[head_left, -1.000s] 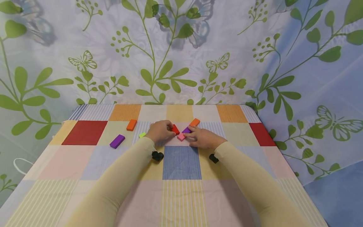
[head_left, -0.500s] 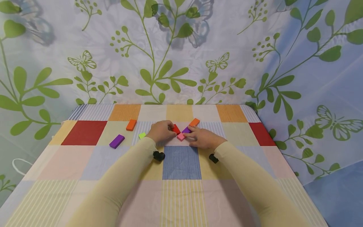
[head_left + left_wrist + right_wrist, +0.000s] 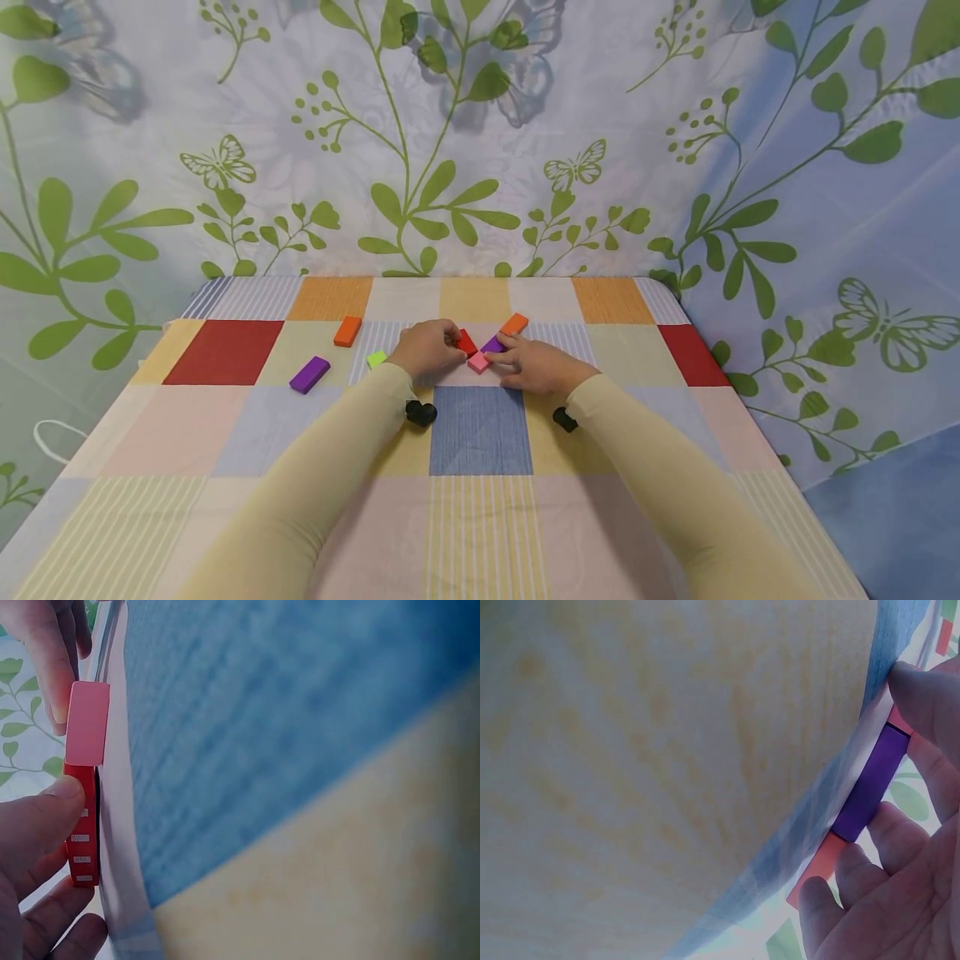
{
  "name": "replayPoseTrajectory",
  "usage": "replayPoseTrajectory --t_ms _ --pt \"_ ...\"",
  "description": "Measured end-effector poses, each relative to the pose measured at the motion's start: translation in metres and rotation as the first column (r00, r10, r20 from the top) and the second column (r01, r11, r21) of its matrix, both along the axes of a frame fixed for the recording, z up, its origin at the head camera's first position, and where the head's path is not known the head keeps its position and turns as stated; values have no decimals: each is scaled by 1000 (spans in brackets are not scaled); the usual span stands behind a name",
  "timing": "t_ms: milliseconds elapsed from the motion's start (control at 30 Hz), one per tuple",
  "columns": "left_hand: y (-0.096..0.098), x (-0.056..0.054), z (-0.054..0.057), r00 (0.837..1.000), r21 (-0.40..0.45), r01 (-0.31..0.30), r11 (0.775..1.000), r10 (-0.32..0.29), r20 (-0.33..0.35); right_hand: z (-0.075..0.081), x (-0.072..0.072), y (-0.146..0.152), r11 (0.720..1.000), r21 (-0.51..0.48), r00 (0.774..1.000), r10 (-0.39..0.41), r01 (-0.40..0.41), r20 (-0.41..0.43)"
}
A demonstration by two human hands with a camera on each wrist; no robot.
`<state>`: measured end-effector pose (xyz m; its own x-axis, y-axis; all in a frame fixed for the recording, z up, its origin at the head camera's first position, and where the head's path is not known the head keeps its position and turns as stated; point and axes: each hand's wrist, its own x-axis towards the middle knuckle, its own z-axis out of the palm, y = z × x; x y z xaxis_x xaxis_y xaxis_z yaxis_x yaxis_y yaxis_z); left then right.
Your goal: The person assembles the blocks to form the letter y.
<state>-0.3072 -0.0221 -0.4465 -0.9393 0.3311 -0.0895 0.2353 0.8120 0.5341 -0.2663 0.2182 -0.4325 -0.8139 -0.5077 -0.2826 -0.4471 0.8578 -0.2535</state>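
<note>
My left hand (image 3: 429, 348) pinches a red block (image 3: 467, 342) between thumb and fingers. In the left wrist view, one end of that red block (image 3: 83, 847) meets a pink block (image 3: 88, 724). From the pink block (image 3: 478, 362), a purple block (image 3: 492, 345) and an orange block (image 3: 515, 323) run end to end toward the back right, making a V with the red one. Along this row rests my right hand (image 3: 547, 365); in the right wrist view its fingertips touch the side of the purple block (image 3: 871, 784) and orange block (image 3: 821, 862).
Left of my hands lie a second purple block (image 3: 310, 375), a second orange block (image 3: 348, 331) and a lime-green block (image 3: 377, 358), partly hidden by the left hand. A patchwork cloth (image 3: 480, 429) covers the table. A leaf-patterned curtain (image 3: 450, 133) hangs behind.
The left hand has nudged the red block slightly toward the pink one, uncovering more of the lime-green block. The right hand stays in place.
</note>
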Motion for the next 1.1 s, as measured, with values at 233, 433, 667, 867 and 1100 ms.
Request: replayPoseTrajectory --t_ms 233,433,667,867,1100 --pt "0 -2 -2 1000 7 2 1000 -2 5 1 0 1 1000 -6 1000 2 -2 6" --pt "-1 -3 -3 1000 15 8 1000 -9 10 -1 -1 1 1000 -4 1000 7 -7 1" --pt "-1 -2 -3 1000 12 7 1000 -7 6 -2 -1 1 1000 4 1000 -1 1 6" --pt "0 -3 -2 1000 9 5 1000 -5 11 -1 -1 1 1000 8 1000 -4 4 10" --pt "0 -3 -2 1000 1 6 1000 -6 10 0 0 0 1000 2 1000 -5 5 12"
